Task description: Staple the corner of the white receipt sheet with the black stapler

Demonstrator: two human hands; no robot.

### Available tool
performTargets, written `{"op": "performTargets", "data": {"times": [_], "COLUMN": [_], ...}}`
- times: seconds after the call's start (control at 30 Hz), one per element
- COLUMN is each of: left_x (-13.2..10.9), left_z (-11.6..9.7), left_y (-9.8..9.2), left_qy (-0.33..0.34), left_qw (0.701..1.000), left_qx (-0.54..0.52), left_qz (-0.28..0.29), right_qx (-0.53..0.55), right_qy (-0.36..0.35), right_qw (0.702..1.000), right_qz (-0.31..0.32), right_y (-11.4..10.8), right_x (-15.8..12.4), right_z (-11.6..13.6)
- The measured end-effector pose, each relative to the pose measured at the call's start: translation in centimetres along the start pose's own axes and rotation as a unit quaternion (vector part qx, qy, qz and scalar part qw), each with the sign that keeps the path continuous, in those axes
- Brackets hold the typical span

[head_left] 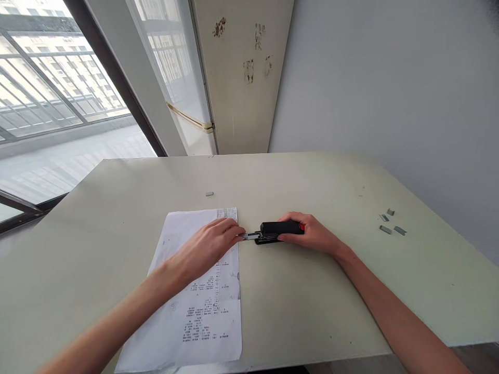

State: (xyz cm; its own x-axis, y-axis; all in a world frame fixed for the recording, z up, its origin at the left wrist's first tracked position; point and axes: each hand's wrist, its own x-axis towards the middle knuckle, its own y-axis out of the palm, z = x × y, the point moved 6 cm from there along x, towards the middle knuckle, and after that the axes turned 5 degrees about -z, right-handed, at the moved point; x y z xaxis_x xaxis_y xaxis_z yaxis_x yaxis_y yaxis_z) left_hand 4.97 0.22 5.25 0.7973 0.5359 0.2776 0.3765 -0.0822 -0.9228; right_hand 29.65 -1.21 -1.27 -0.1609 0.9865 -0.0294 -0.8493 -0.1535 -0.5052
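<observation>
A black stapler (273,227) with a red patch at its right end lies sideways at the table's middle, in the head view. My right hand (312,234) is closed around its right end, the thumb on the near side. From the stapler's left end a narrow metal staple tray (250,236) sticks out. My left hand (218,236) pinches the tray's outer tip; its fingertips hide that end. Beneath my left hand and forearm lies a printed paper sheet (218,322), its right edge just left of the stapler.
One small strip of staples (209,194) lies beyond the paper on the pale table (304,296). Several more staple pieces (385,229) are scattered at the right. A grey wall (382,78) borders the table's right side; a fridge-like cabinet (241,104) and a window (50,78) stand behind.
</observation>
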Motion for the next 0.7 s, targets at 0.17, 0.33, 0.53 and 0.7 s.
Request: {"op": "performTargets", "data": {"times": [0.17, 0.33, 0.53, 0.7], "left_x": [0.3, 0.4, 0.4, 0.9], "left_z": [-0.6, -0.7, -0.4, -0.3], "left_y": [0.8, 1.3, 1.3, 1.4], "left_qy": [0.038, 0.056, 0.042, 0.024], "left_qw": [0.997, 0.995, 0.999, 0.998], "left_qx": [0.068, 0.085, 0.03, 0.048], "left_qz": [0.001, 0.009, -0.009, 0.021], "right_qx": [-0.009, -0.008, -0.011, -0.011], "right_qy": [0.0, -0.004, -0.007, -0.007], "right_qw": [1.0, 1.0, 1.0, 1.0], "right_qz": [-0.003, -0.002, -0.006, -0.006], "right_y": [0.0, 0.0, -0.1, 0.0], "right_x": [0.0, 0.1, 0.0, 0.0], "right_z": [0.0, -0.1, -0.3, 0.0]}}
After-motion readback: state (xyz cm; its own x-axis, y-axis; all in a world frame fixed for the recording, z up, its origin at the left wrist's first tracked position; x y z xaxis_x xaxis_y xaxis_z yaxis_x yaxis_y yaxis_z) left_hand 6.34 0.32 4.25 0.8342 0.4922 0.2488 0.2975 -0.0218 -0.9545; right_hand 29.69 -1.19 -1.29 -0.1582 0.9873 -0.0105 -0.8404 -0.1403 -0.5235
